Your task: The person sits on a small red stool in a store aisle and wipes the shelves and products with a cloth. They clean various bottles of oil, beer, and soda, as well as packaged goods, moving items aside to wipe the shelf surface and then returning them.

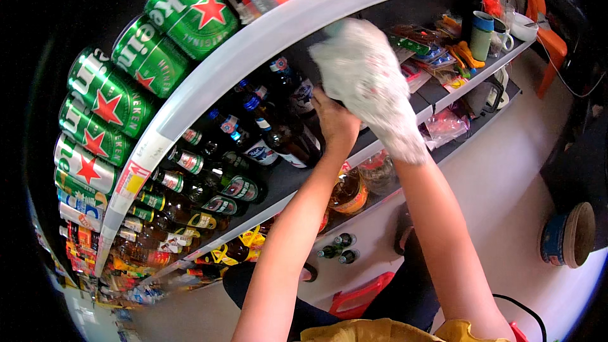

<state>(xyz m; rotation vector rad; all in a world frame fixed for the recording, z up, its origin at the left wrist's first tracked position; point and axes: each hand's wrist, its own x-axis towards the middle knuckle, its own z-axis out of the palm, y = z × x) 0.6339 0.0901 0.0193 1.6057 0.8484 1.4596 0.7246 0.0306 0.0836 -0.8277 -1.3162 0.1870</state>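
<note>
A whitish cloth (363, 71) covers my right hand (365, 76), raised at the opening between two shelf boards; its fingers are hidden under the fabric. Just left of it, my left hand (336, 121) reaches onto the shelf, the fingers curled towards a dark shape behind the cloth; whether they hold it is hidden. Brown glass beer bottles (280, 133) with blue caps stand immediately left of my left hand. Green glass beer bottles (240, 185) stand farther left on the same shelf.
Green beer cans (192, 14) line the upper shelf (266, 42). Packaged goods (422, 47), a lidded jar (481, 35) and a white mug (503, 40) occupy the right side. Several green bottles (343, 247) stand on the floor near a red plastic stool (361, 294). A round tub (567, 235) is at right.
</note>
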